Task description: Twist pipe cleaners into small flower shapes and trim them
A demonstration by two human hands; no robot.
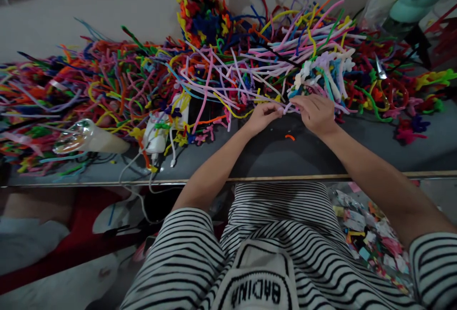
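Note:
Between my hands is a short pale lilac pipe cleaner (286, 108), its ends partly hidden by my fingers. My left hand (264, 117) is closed in a pinch on its left end. From the other side, the fingers of my right hand (317, 114) are pinched on it too. Right behind my right hand lies a bunch of white, teal and lilac twisted pipe cleaners (326, 72). A small orange pipe cleaner scrap (290, 137) rests on the dark table (264, 160) below my hands.
Heaped pipe cleaners (117, 76) of many colours line the table's back. Scissors (383, 86) with orange handles lie to the right. A white charger (155, 134) with cables and a tipped plastic cup (103, 138) are on the left. A person's leg (35, 205) shows at lower left.

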